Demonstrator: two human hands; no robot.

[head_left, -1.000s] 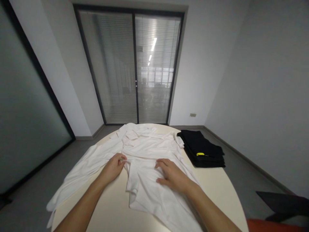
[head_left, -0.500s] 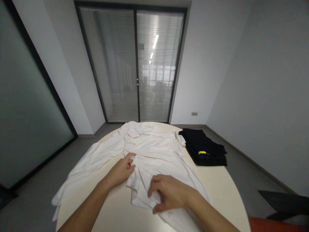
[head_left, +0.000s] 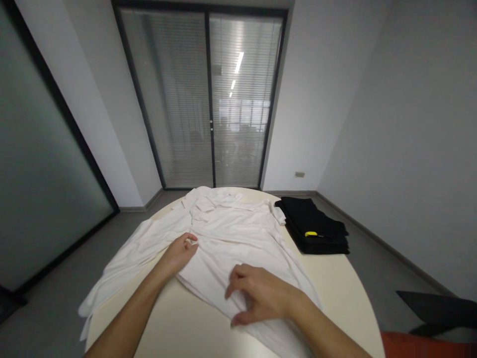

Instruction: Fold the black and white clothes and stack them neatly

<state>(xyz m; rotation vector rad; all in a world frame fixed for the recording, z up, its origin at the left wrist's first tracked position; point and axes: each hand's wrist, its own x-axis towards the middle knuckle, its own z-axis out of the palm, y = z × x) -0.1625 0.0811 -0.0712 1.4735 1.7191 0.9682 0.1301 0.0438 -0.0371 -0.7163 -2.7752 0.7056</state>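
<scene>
Round table point(head_left: 346, 298), grey-walled room; 2 hands pinch white garment point(head_left: 231, 238).

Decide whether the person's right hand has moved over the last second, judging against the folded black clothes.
Yes. The right hand has drawn back toward the person, farther from the folded black clothes, and now pinches the white garment.

Two bare forearms, no sleeves in view (nothing at the wrists), left hand point(head_left: 180, 252), right hand point(head_left: 261, 297)
</scene>
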